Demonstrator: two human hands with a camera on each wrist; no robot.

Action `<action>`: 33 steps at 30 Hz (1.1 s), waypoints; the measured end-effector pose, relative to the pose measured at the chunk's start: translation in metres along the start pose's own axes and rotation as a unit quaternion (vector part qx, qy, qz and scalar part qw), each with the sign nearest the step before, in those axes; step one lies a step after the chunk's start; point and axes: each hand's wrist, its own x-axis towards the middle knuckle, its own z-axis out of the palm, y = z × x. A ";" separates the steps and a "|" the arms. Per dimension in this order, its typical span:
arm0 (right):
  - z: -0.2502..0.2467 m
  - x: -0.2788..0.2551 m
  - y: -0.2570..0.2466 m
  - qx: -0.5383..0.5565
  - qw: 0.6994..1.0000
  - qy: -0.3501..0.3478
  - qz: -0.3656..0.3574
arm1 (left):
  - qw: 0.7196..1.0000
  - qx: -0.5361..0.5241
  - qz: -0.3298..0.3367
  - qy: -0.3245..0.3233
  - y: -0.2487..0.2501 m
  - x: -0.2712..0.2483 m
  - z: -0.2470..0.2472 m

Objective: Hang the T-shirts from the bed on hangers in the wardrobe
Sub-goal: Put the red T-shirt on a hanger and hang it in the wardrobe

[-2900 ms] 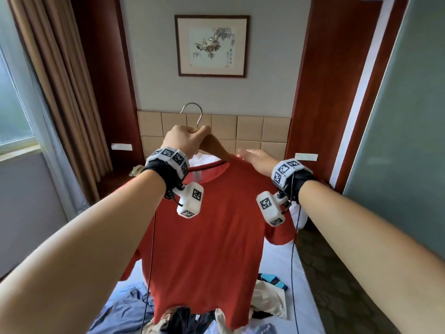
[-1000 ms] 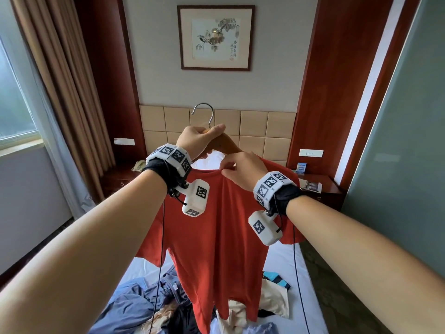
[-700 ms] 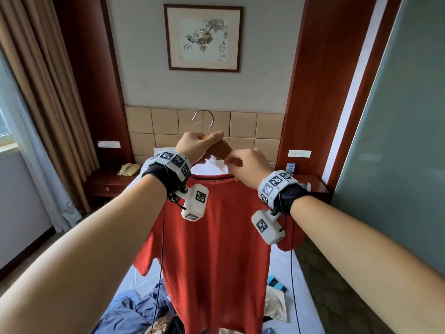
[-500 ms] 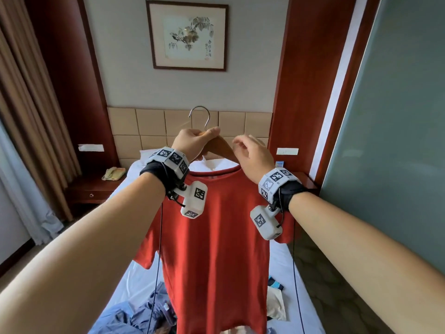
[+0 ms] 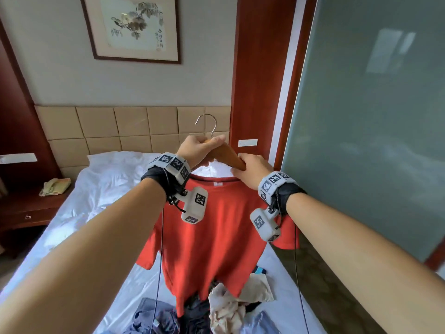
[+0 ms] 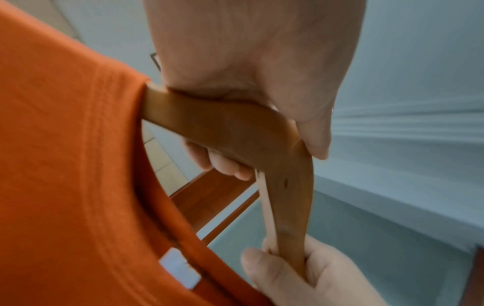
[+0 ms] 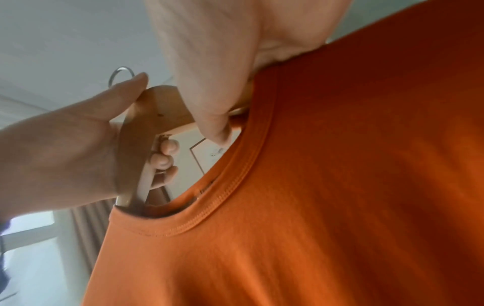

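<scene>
- Holding wooden hanger (image 5: pixel 222 153) aloft over the bed (image 5: pixel 101 189); red T-shirt (image 5: pixel 216 227) hangs from it.
- Left hand (image 5: pixel 199 150) wraps the hanger's peak under the hook.
- Right hand (image 5: pixel 250 168) pinches the right arm at the collar.
- Shirt: light, limp, likely to slide off; hanger stiff.
- Judgement: carry by the peak; wardrobe not in view.

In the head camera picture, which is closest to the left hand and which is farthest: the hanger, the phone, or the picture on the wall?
From the left hand:
1. Wooden hanger: the hand grips it, at its middle.
2. Framed picture: high on the wall, up and left.
3. Phone: far left, on the nightstand.
</scene>
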 end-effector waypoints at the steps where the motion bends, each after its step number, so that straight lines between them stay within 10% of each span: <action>1: 0.002 -0.003 0.006 -0.005 1.000 0.015 0.019 | 1.000 0.025 0.011 -0.002 -0.001 0.002 0.005; 5: -0.002 -0.020 0.035 0.004 0.993 0.049 0.107 | 0.962 0.186 0.152 0.130 -0.002 -0.003 0.027; 12: -0.036 -0.061 0.073 -0.022 0.987 0.060 0.148 | 0.892 0.309 0.248 -0.220 0.015 -0.026 0.114; 23: -0.122 -0.164 0.166 -0.117 0.953 0.099 0.262 | 0.765 0.508 0.306 -0.250 0.068 -0.043 0.240; 28: -0.176 -0.226 0.225 -0.136 0.940 0.113 0.292 | 0.861 0.305 0.301 -0.273 0.100 -0.064 0.305; 33: -0.235 -0.302 0.288 -0.145 0.924 0.137 0.326 | 0.964 -0.063 0.150 -0.211 0.153 -0.094 0.396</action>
